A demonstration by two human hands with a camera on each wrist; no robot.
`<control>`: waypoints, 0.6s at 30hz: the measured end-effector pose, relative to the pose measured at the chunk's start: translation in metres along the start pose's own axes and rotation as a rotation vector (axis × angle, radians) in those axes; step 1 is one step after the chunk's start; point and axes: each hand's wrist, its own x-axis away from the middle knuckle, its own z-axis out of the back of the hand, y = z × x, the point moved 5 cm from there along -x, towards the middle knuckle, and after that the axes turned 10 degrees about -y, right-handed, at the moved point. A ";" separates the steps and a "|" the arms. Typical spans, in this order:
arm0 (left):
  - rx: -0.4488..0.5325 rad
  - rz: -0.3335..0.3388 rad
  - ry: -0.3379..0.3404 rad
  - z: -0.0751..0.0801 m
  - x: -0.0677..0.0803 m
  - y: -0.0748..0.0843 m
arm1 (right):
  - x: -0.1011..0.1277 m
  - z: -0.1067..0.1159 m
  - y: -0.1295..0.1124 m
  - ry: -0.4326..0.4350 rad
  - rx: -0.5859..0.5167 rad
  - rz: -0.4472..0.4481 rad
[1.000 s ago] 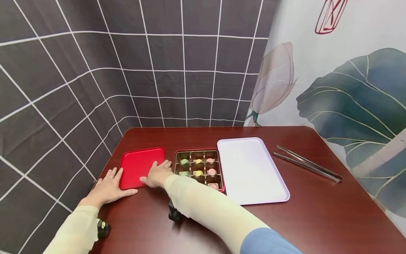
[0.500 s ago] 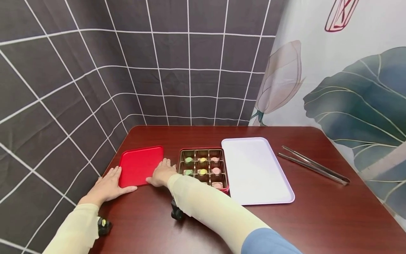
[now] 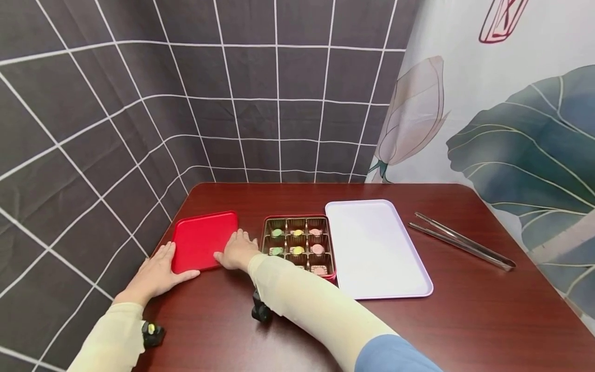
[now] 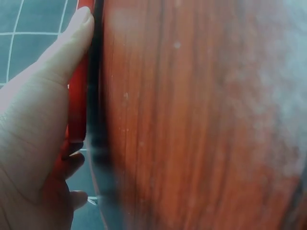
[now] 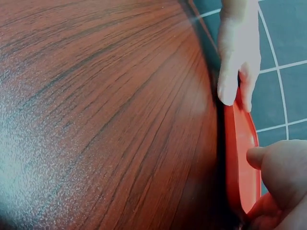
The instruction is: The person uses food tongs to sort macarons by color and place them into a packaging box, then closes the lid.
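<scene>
A shallow square red lid [image 3: 202,235] with a raised rim lies on the left part of the table. Along its left side my left hand [image 3: 153,276] rests with fingers extended, and the thumb reaches along the front edge. My right hand [image 3: 238,251] touches the opposite side, fingers straight and pointing away from me. In the right wrist view the right thumb [image 5: 255,157] overlaps the lid's inner face. Beside that hand stands a red box [image 3: 295,217] with a gold divided insert holding small round green, yellow and pink sweets; my right forearm hides its front left corner.
A white tray [image 3: 376,248] lies just right of the box. Metal tongs [image 3: 460,241] lie farther right on the brown table [image 3: 469,310]. A dark grid-patterned curtain [image 3: 241,119] hangs behind and to the left, close to the table's edges.
The red lid has slid left and slightly back, widening the gap from the box. Both hands have moved along with it. The head view has turned a little left.
</scene>
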 end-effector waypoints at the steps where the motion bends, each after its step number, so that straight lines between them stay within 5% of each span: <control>1: 0.008 -0.002 0.012 0.001 0.000 0.000 | -0.001 0.000 0.000 0.005 -0.014 0.007; 13: 0.074 -0.089 0.258 0.025 0.004 0.006 | 0.000 0.020 -0.002 0.175 -0.253 0.149; 18: 0.084 -0.080 0.285 0.031 0.005 0.011 | 0.007 0.030 0.000 0.200 -0.281 0.185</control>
